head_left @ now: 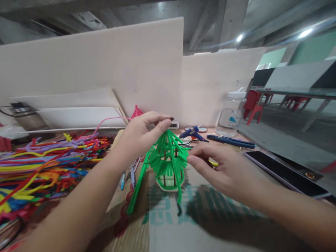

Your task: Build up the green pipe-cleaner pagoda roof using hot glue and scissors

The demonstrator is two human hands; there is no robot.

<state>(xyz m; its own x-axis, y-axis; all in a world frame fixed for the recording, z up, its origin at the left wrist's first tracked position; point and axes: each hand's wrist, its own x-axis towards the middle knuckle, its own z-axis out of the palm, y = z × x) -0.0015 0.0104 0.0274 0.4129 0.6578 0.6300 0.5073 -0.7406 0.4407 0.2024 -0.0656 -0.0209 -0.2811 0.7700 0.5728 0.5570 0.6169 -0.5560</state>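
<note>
A small pagoda [168, 157] built of green pipe cleaners, with brown posts and a pale many-sided base, stands upright in front of me. Its upper roof fans down from a peak. My left hand [151, 127] reaches over that peak, thumb and forefinger pinched together against its top. At the pagoda's right side, my right hand [210, 161] has thumb and forefinger closed at the tip of a green roof strand; the exact contact is hard to see. A bundle of loose green pipe cleaners [138, 187] leans along the pagoda's left side.
Many coloured pipe cleaners [52, 161] lie heaped at left. Behind the pagoda are a blue glue gun [193, 133] and a pink pointed roof [136, 111]. A clear bottle [229, 115], a dark blue flat tool [231, 141] and a phone [278, 171] lie to the right. White boards [105, 70] close off the back.
</note>
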